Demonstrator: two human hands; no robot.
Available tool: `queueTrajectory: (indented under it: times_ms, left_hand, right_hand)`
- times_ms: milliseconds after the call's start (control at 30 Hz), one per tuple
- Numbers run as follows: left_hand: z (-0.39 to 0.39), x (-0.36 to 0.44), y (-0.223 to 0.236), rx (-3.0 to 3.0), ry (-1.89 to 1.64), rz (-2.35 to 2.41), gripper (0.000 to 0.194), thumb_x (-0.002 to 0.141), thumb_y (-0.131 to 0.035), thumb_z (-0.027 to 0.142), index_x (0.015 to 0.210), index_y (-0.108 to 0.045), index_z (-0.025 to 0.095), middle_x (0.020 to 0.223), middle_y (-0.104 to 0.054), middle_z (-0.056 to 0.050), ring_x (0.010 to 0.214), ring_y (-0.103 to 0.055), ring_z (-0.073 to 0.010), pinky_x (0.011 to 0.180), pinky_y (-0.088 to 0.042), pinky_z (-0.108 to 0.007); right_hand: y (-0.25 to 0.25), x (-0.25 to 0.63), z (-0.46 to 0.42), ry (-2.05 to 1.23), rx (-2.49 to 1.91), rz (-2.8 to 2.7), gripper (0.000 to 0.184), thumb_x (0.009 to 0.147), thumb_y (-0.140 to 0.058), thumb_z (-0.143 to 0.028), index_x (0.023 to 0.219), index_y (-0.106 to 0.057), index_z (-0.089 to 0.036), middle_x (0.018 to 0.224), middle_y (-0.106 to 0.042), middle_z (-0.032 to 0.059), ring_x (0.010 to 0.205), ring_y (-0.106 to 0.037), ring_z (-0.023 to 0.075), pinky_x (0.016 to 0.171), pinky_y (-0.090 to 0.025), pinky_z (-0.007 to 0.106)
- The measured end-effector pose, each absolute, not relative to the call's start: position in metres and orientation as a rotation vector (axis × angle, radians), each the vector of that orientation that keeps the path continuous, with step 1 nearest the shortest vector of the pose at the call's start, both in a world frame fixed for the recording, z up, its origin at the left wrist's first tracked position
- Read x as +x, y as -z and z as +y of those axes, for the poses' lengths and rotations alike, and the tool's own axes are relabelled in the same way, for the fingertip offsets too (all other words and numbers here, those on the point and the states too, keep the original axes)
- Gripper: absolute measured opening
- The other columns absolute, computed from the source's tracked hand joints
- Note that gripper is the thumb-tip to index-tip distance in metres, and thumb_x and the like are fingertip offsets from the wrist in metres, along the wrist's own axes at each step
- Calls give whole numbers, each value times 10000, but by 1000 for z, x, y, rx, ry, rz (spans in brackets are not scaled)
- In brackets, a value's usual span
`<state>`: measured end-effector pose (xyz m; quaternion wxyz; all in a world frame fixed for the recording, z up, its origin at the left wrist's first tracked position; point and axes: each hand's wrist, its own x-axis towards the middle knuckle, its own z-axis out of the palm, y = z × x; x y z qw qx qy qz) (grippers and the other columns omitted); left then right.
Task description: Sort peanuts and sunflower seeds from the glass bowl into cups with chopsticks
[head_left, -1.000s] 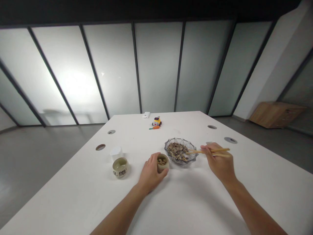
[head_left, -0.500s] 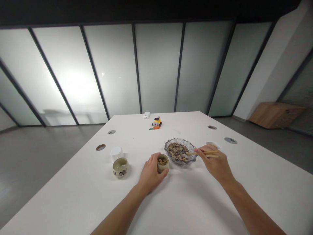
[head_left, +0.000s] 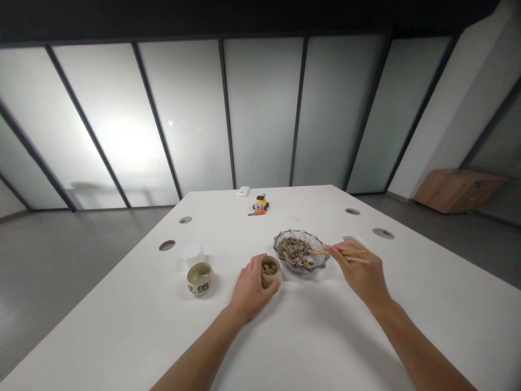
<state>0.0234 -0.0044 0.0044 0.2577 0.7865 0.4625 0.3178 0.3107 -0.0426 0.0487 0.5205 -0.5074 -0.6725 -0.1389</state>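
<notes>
My left hand (head_left: 253, 285) is wrapped round a small ceramic cup (head_left: 271, 279) that stands on the white table. Several brown nuts or seeds (head_left: 269, 268), which look like pistachios, lie in the cup. In my right hand (head_left: 360, 271) is a pair of wooden chopsticks (head_left: 355, 255). Their tips reach into a scalloped glass bowl (head_left: 323, 263), at the edge of a heap of striped sunflower seeds (head_left: 293, 251). A few darker pieces sit at the bowl's near side. Whether the tips pinch anything is too small to tell.
A second ceramic cup (head_left: 199, 282) with dark lettering stands left of my left hand, before a white container (head_left: 193, 254). Farther back are a yellow toy vehicle (head_left: 261, 202), a toy carrot (head_left: 256, 213) and a white box (head_left: 243, 191). A white object (head_left: 354, 239) is partly hidden behind my right hand.
My right hand and the chopsticks have shifted slightly right, with the tips a little higher in the bowl. My left hand and its cup have stayed in place.
</notes>
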Motion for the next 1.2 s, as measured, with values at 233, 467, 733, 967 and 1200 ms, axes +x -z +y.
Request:
queueTrajectory:
  times_ms: [233, 467, 733, 967, 1200]
  left_hand:
    - [-6, 23, -6, 2128, -858, 1264, 635, 847, -716, 359, 1435, -491, 271, 1441, -595, -97, 1293, -589, -309, 1139, -439, -446]
    - [-6, 23, -6, 2137, -854, 1254, 635, 853, -704, 349, 1440, -479, 258, 1445, -587, -98, 1307, -578, -306, 1150, -425, -442]
    - [-4, 23, -5, 2146, -843, 1253, 642, 850, -698, 345, 1442, -471, 248, 1451, -579, -105, 1305, -577, -310, 1152, -424, -450]
    - [-4, 23, -5, 2140, -839, 1254, 645, 847, -697, 346, 1442, -468, 246, 1447, -580, -103, 1299, -575, -306, 1155, -416, -436]
    - [-4, 23, -5, 2140, -842, 1246, 636, 846, -692, 345, 1435, -474, 248, 1443, -583, -101, 1293, -578, -308, 1150, -416, -441]
  right_hand:
    - [-59, 289, -51, 164, -1148, -1213, 406, 988, -653, -520, 725, -756, -228, 697, -715, 54, 681, -691, 221, 607, -552, 343]
    - [-53, 270, -52, -251, -967, -1173, 413, 973, -658, -554, 736, -708, -220, 714, -710, 45, 612, -692, 217, 538, -586, 367]
    - [-60, 297, -56, 350, -1115, -1470, 447, 1043, -544, -534, 723, -667, -248, 688, -693, 38, 668, -661, 209, 674, -526, 359]
    - [-56, 294, -51, 368, -1248, -1626, 481, 1067, -491, -539, 726, -654, -241, 661, -667, 15, 610, -628, 181, 593, -457, 304]
    - [-58, 294, -51, 384, -1228, -1661, 448, 1070, -519, -488, 731, -670, -236, 670, -676, 12, 603, -632, 174, 590, -447, 288]
